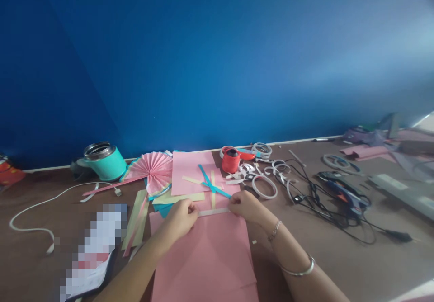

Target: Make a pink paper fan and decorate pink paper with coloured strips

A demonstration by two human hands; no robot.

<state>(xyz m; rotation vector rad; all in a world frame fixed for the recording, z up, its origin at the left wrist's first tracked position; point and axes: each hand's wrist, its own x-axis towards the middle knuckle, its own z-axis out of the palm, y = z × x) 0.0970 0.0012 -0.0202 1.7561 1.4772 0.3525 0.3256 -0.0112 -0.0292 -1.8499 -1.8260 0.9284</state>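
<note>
Between my two hands a narrow white strip runs nearly level across the pink paper sheets. My left hand pinches its left end between thumb and fingers. At the other end my right hand is closed on the strip, just below the tip of a blue paper strip. Beyond the hands, crossed blue paper strips and pale yellow strips lie on another pink sheet. A pleated pink paper fan rests to the left of that sheet.
A teal cup, white cable and phone are on the left. Right of the papers lie a red object, tape rolls, tangled black cords, a blue glue gun and a grey power strip. A blue wall stands behind.
</note>
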